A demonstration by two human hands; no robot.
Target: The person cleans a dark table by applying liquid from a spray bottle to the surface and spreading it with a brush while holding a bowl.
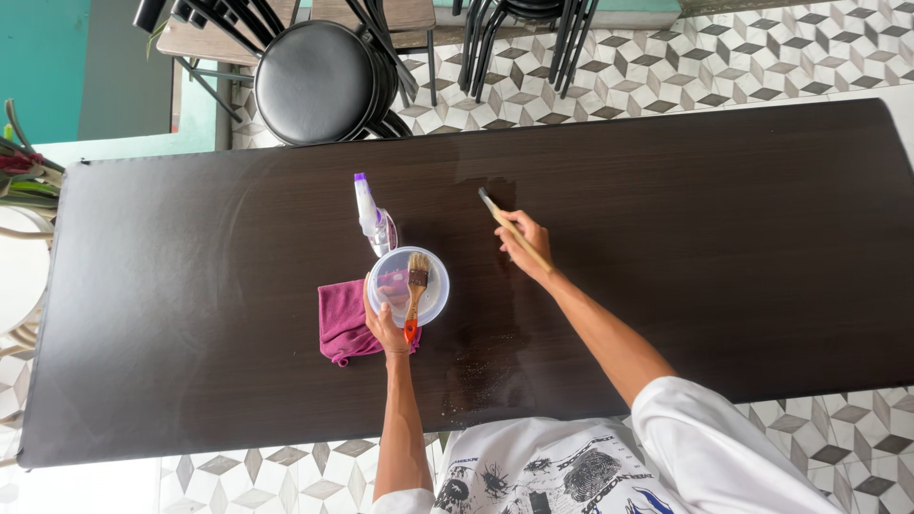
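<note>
My right hand [523,242] grips a thin wooden-handled brush [512,227], its tip touching the dark wooden table [724,247] at a glossy wet patch. My left hand [384,322] holds the near rim of a clear round plastic bowl [392,278] resting on the table. A flat paintbrush [416,293] with a wooden handle and red end lies across the bowl. A magenta cloth [340,322] lies folded just left of the bowl, partly under my hand. A clear spray bottle [369,215] with a purple cap stands right behind the bowl.
Black round stools [317,81] stand stacked beyond the table's far edge, more chair legs [528,38] to their right. A plant [24,181] pokes in at the left end. Patterned tile floor [762,57] surrounds the table. Pale specks dot the tabletop near me.
</note>
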